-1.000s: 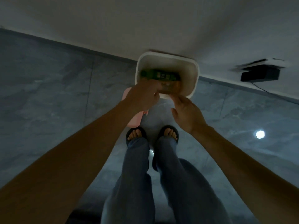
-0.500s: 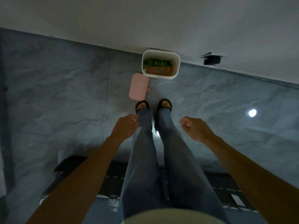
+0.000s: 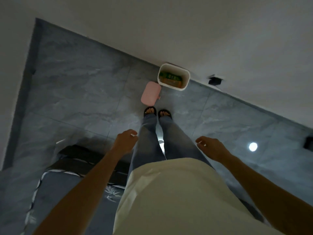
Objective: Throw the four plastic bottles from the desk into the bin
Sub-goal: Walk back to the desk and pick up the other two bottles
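Note:
A white bin (image 3: 186, 77) stands on the grey tiled floor against the wall, beyond my feet. Inside it lie a green-labelled bottle (image 3: 171, 76) and an orange-labelled bottle (image 3: 170, 81), side by side. My left hand (image 3: 124, 141) hangs beside my left thigh, fingers loosely curled, holding nothing. My right hand (image 3: 210, 147) hangs beside my right thigh, fingers loosely apart and empty. Both hands are well short of the bin.
The pink lid (image 3: 150, 93) lies flat on the floor just left of the bin. A dark patterned mat (image 3: 72, 175) covers the floor at lower left. A black box (image 3: 215, 80) sits at the wall base right of the bin. A lamp reflection (image 3: 252, 146) glares on the tiles.
My hands were at the bin's mouth releasing the bottles; they have drawn back to my sides, empty. I have straightened up, so the bin looks smaller and farther away.

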`<action>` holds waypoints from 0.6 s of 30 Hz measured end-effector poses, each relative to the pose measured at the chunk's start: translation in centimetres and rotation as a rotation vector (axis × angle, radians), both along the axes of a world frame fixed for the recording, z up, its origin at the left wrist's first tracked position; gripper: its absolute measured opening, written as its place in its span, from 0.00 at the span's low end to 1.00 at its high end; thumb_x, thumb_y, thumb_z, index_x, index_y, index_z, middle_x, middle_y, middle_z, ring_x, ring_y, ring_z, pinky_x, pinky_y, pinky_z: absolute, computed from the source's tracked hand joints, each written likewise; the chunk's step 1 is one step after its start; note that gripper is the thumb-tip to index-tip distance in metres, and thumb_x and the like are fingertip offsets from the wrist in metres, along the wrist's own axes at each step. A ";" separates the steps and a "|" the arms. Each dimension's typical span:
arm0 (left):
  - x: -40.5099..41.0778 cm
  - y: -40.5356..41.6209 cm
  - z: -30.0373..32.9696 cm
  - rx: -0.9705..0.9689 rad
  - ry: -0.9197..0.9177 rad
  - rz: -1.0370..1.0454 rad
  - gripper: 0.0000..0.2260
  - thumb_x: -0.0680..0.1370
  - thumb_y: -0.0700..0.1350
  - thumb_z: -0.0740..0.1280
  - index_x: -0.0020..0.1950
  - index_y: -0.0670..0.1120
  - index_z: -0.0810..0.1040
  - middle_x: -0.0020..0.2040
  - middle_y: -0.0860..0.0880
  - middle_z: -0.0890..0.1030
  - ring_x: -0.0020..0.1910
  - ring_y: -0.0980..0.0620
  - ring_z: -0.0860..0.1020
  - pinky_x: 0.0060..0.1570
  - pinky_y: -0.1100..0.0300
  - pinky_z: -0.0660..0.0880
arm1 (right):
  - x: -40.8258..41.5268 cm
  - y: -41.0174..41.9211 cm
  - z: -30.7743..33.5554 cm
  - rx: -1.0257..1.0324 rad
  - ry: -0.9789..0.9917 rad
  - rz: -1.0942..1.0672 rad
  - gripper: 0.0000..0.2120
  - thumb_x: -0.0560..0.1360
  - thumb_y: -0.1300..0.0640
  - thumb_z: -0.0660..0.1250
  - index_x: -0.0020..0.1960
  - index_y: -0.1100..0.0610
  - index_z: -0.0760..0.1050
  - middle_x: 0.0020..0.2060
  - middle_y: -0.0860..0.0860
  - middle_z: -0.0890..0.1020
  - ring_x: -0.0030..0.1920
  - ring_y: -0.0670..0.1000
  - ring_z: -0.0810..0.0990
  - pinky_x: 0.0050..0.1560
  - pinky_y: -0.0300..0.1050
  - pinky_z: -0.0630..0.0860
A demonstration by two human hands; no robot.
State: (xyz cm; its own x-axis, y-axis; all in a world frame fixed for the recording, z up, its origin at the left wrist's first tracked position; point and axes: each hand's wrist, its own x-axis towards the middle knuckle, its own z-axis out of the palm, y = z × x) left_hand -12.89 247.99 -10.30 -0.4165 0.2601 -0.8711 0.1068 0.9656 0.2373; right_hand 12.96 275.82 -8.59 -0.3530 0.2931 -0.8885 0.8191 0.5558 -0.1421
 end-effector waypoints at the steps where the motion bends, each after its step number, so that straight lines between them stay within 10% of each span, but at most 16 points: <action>1: 0.6 -0.5 0.4 -0.013 0.003 0.070 0.15 0.80 0.48 0.64 0.67 0.50 0.78 0.58 0.48 0.80 0.61 0.44 0.80 0.55 0.56 0.75 | 0.0 0.5 0.3 0.001 0.000 0.029 0.14 0.82 0.47 0.59 0.63 0.49 0.77 0.57 0.52 0.84 0.55 0.54 0.82 0.54 0.45 0.75; 5: 4.7 -3.6 2.6 0.046 -0.027 0.251 0.16 0.83 0.43 0.61 0.72 0.46 0.73 0.75 0.46 0.71 0.69 0.47 0.75 0.67 0.53 0.74 | -1.4 2.1 1.2 0.011 -0.002 0.154 0.15 0.82 0.49 0.60 0.65 0.52 0.77 0.60 0.54 0.83 0.59 0.56 0.81 0.58 0.48 0.74; 18: 20.5 -14.1 5.8 -0.097 -0.141 1.102 0.10 0.80 0.37 0.62 0.47 0.38 0.83 0.45 0.37 0.84 0.45 0.39 0.83 0.54 0.43 0.78 | -21.2 -7.3 3.8 -0.118 0.205 0.524 0.13 0.80 0.50 0.61 0.60 0.50 0.80 0.56 0.51 0.84 0.55 0.54 0.82 0.55 0.48 0.77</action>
State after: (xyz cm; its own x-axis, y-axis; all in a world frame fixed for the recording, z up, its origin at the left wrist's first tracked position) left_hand 7.60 233.86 -4.51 -0.2735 -0.2628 -0.9253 -0.8415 0.5312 0.0979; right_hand -8.21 268.53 -4.83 -0.5932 -0.0648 -0.8024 0.3876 0.8506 -0.3552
